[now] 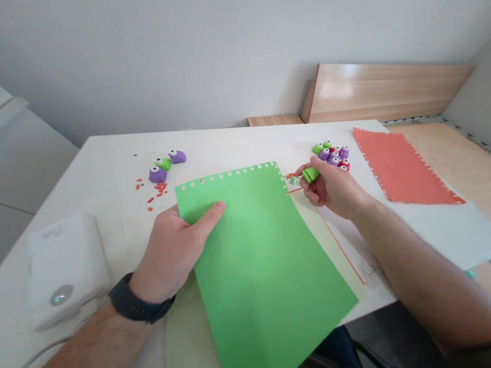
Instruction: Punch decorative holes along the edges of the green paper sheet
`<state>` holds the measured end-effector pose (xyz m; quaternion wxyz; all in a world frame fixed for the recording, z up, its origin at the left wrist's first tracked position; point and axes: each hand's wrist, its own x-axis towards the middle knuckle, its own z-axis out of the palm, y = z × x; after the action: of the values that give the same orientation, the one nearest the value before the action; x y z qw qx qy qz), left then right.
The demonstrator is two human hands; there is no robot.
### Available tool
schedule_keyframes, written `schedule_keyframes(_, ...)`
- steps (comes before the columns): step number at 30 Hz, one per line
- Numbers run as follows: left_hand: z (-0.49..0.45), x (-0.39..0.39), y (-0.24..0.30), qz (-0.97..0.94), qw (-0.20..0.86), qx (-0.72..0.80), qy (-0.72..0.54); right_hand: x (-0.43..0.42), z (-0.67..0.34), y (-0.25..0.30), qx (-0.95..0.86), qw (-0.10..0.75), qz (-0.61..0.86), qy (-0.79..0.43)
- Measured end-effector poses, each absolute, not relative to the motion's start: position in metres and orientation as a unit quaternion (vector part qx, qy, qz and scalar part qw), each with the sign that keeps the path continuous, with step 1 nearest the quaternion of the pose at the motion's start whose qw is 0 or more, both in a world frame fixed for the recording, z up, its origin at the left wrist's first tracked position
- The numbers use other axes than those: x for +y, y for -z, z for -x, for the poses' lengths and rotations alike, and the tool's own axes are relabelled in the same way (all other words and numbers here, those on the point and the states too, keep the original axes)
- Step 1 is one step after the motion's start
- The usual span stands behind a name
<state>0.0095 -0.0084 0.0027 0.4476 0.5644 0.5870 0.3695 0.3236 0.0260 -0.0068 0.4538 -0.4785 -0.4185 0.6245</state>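
Note:
My left hand (185, 241), with a dark watch on its wrist, grips a green sheet of paper (257, 267) at its upper left edge, thumb on top. Small flower-like holes run along the sheet's top edge and start down its right edge. In my right hand (332, 187) a small green craft punch (310, 175) is pinched between thumb and fingers, just right of the sheet's upper right corner and apart from it. Bits of punched paper (291, 179) lie beside that hand. Several purple, green and red punches with eyes (333, 156) are grouped just behind it.
Three more punches (157, 173) and red paper scraps (161, 188) lie at left on the white table (222, 144). A red sheet (407, 167) with punched edges rests at right. A white box-shaped device (67, 264) with a cable stands at left. Pale paper (187, 350) lies under the green sheet.

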Motion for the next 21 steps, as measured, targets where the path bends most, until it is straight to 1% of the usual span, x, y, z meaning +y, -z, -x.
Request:
schedule_keyframes(5, -0.008, -0.008, -0.001, -0.570, 0.442, 0.587, -0.367, 0.025, -0.324, 0.004, -0.379, 0.433, 0.465, -0.673)
schedule_keyframes(10, -0.009, -0.008, -0.001, -0.564, 0.447, 0.591, -0.364, 0.026, -0.324, 0.000, -0.353, 0.423, 0.465, -0.693)
schedule_keyframes(15, -0.012, -0.009, -0.004, -0.539, 0.469, 0.588, -0.378, 0.024, -0.321, -0.004, -0.347, 0.433, 0.458, -0.695)
schedule_keyframes(21, -0.012, -0.009, -0.006, -0.538, 0.472, 0.593, -0.369, 0.020, -0.318, -0.002, -0.379, 0.441, 0.462, -0.669)
